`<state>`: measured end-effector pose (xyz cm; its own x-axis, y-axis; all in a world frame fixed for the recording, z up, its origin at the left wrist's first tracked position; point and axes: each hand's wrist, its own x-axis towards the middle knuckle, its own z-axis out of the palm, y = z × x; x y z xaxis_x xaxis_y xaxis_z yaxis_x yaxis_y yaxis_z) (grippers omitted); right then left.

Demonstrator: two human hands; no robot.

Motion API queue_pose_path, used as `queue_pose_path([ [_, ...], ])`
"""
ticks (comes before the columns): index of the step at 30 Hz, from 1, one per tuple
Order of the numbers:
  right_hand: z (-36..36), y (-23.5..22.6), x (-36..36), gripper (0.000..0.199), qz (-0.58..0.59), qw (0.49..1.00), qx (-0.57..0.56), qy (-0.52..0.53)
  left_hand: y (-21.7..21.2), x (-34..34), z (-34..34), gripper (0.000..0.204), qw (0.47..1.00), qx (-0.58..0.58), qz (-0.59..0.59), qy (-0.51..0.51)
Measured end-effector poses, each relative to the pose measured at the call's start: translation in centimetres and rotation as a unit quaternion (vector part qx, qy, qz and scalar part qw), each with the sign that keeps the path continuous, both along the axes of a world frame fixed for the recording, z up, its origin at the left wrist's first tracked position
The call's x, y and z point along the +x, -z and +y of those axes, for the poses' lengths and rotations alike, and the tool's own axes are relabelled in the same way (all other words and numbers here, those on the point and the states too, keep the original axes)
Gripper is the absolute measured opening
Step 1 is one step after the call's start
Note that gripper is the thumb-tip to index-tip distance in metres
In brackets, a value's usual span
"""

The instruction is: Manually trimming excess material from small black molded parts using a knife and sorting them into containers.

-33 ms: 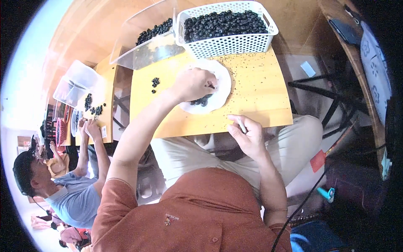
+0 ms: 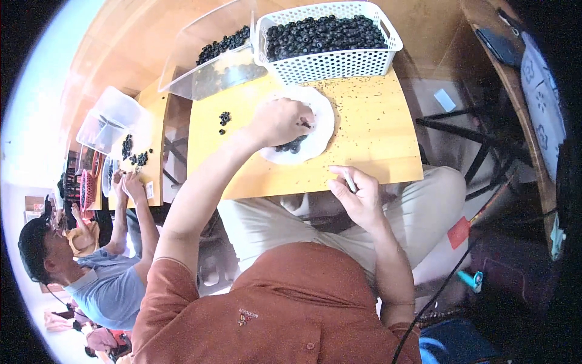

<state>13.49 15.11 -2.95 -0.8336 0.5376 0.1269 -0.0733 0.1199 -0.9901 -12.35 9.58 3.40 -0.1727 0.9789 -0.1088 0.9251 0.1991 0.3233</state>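
Note:
My left hand (image 2: 282,121) is closed over a white plate (image 2: 325,130) with a scalloped rim. Something small and dark shows at its fingertips, too little to name. Beside that hand, several dark round berries (image 2: 292,145), blueberry-like, lie on the plate. Just off the table's front edge, my right hand (image 2: 359,195) is closed, gripping a short, pale, thin stick-like tool (image 2: 349,180) between thumb and forefinger. A small group of the berries (image 2: 225,117) rests on the wood to the left of the plate.
A white perforated basket (image 2: 336,68) heaped with berries stands at the table's back. Left of it is a clear plastic bin (image 2: 209,82) with more. Dark crumbs dot the yellow table (image 2: 376,145). A co-worker (image 2: 103,285) sits left. A black cable (image 2: 433,291) runs at my right.

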Motion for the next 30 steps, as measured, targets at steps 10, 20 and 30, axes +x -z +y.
queue_pose_path([
  [10,-0.3,0.4,-0.2,0.025,0.002,1.0,-0.004,0.025,0.1,0.8,-1.7,0.018,0.989,0.139,-0.034,0.025],
  [20,-0.3,0.0,-0.2,0.023,-0.014,0.999,-0.017,0.028,0.6,1.8,-4.6,0.015,0.848,0.161,-0.484,-0.141],
  [30,-0.3,0.0,-0.2,0.027,-0.008,0.999,-0.023,0.034,0.1,4.5,-6.5,0.016,0.705,0.222,-0.636,-0.223],
])
